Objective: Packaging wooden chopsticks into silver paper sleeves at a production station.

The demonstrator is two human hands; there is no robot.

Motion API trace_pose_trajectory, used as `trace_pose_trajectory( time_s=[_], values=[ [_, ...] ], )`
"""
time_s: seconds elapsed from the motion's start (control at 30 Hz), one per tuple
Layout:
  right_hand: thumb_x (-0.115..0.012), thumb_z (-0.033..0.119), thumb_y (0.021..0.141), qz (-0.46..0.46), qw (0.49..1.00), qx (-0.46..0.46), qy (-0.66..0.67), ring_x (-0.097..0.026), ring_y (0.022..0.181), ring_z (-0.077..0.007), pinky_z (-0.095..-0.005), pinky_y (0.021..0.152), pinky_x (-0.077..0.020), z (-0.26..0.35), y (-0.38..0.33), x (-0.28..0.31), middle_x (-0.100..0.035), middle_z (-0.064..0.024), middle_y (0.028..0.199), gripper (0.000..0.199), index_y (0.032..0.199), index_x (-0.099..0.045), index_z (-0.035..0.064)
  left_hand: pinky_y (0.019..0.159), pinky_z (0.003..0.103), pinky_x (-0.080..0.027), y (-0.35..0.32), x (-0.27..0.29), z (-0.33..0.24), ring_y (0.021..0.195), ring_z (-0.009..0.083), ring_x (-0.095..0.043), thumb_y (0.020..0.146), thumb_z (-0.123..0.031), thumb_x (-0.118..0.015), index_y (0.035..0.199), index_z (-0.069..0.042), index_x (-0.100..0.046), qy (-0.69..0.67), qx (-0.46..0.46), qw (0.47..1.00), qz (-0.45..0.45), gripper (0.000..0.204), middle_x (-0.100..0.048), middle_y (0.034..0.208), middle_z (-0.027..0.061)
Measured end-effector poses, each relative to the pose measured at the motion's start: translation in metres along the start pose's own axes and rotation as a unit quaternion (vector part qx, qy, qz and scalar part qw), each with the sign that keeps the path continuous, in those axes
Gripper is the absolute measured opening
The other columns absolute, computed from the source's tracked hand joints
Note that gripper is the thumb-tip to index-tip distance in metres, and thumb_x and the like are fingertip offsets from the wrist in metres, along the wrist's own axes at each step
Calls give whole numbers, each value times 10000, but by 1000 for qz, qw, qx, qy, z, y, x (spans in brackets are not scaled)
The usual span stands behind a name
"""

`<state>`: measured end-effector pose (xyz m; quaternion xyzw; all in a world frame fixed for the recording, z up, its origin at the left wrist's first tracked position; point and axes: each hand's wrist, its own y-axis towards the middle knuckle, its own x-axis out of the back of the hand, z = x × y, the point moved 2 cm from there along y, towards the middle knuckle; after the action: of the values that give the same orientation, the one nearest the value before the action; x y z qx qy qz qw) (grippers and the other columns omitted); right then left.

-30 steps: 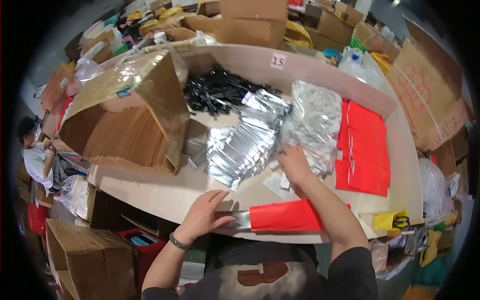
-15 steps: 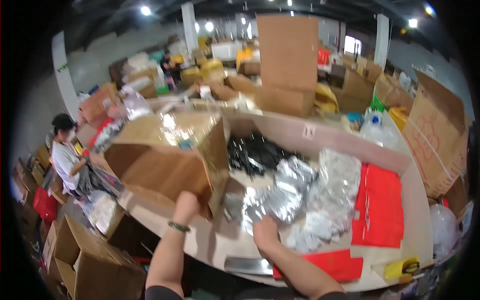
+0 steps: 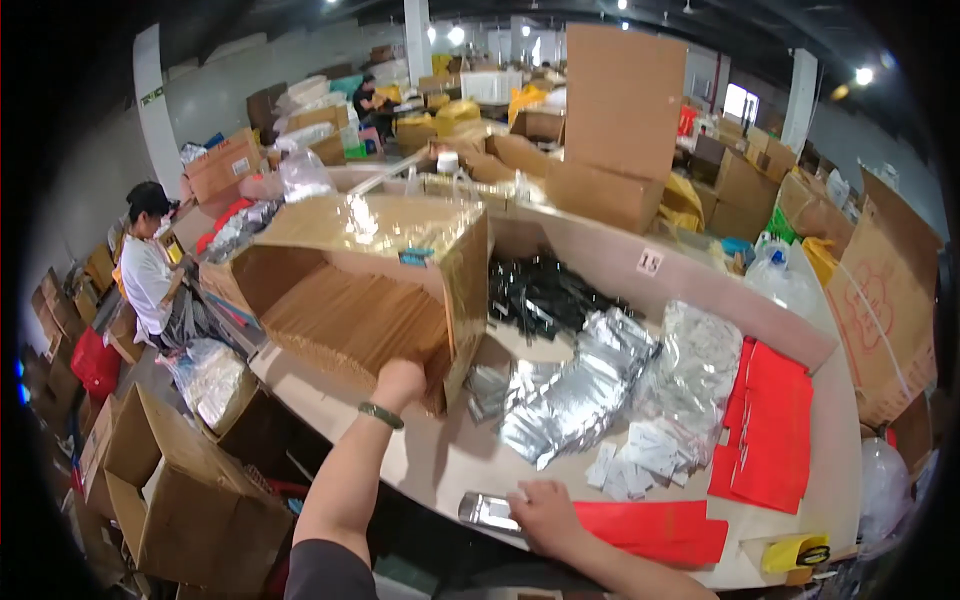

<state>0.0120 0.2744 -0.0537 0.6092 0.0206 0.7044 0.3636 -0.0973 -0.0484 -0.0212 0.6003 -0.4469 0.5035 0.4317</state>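
Note:
My left hand (image 3: pixel 402 383), with a dark bangle at the wrist, reaches into the open mouth of a cardboard carton (image 3: pixel 463 300) lying on its side. Tightly packed flat brown card pieces (image 3: pixel 345 312) fill the carton; the hand touches them near the right wall, its fingers hidden. By the table's front edge, my right hand (image 3: pixel 548 515) has its bent fingers on the right end of a flat, shiny silver packet (image 3: pixel 488 510). Next to that hand lie red packets (image 3: pixel 655 530). Beyond it are a pile of silver foil pouches (image 3: pixel 575 390) and scattered white cards (image 3: pixel 645 455).
Black packets (image 3: pixel 550 297) lie against the table's raised back board (image 3: pixel 700 275). Clear-wrapped white packs (image 3: pixel 695 360) and red packets (image 3: pixel 775 425) are at the right, with scissors (image 3: pixel 815 554) at the corner. An open carton (image 3: pixel 185 500) stands lower left; a person (image 3: pixel 150 270) works beyond.
My right hand has moved down from the silver pouches to the silver packet at the front edge. My left hand stays at the carton's mouth. The view has shifted slightly and is sharper.

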Motion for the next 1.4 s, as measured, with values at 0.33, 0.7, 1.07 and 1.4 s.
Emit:
trace_pose_trajectory(
  time_s=[0.33,0.7,1.07,1.4],
  values=[
    [-777,233,768,66,986,-119,99,-483,1192,-414,-492,1011,-397,-31,-42,70,-512,-240,1305,435,1061,-547,8,712,206,-406,-169,-44,10,769,67,-492,977,-97,-577,1040,17,-664,-586,65,806,55,157,-572,814,-39],
    [-795,250,715,121,986,-75,84,-517,1152,-404,-472,954,-442,-19,-45,43,-548,-224,1249,428,969,-561,-2,777,310,-515,-192,-54,-121,871,235,-630,793,38,-715,948,-25,-705,-444,-160,880,49,168,-630,945,92],
    [-766,175,711,81,984,-137,76,-554,968,-365,-437,825,-468,-30,-42,55,-560,-170,1054,403,1040,-572,48,995,406,-435,-206,-10,-170,1155,381,-533,745,-193,-797,1419,-12,-396,-371,-231,898,53,805,-516,1243,234],
    [-779,256,721,82,979,-134,-128,-589,974,-357,-441,884,-469,-115,-94,174,-608,-176,1016,369,909,-623,-21,720,383,-527,-189,-17,-144,855,350,-649,733,-220,-773,1016,-2,-570,-285,-20,913,292,410,-648,968,186]
  ],
)
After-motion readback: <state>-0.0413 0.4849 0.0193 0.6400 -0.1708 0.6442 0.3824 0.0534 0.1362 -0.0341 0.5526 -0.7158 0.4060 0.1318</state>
